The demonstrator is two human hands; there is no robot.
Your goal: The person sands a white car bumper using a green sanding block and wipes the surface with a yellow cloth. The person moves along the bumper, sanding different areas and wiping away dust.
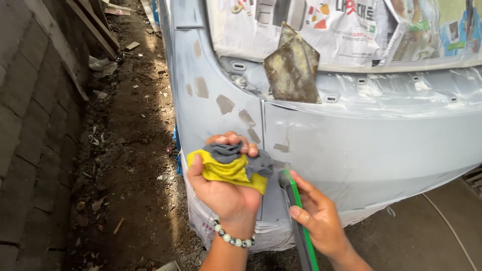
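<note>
My left hand (228, 193) is raised with a bunched yellow and grey cloth (232, 164) gripped in its fingers; a bead bracelet (232, 237) circles the wrist. My right hand (321, 218) holds a long green and grey tool (297, 216) upright, its grey tip close to the sanded grey rear panel of a car (361, 150). Both hands are just in front of the panel's lower left corner, beside a vertical seam. Patches of brownish filler (225, 104) dot the panel.
Newspaper masking (346, 30) covers the car's rear window, with a folded brown sheet (293, 68) hanging below it. Paper also wraps the lower edge (201, 221). Dirt ground with litter (130, 150) lies to the left, next to a brick wall (30, 125).
</note>
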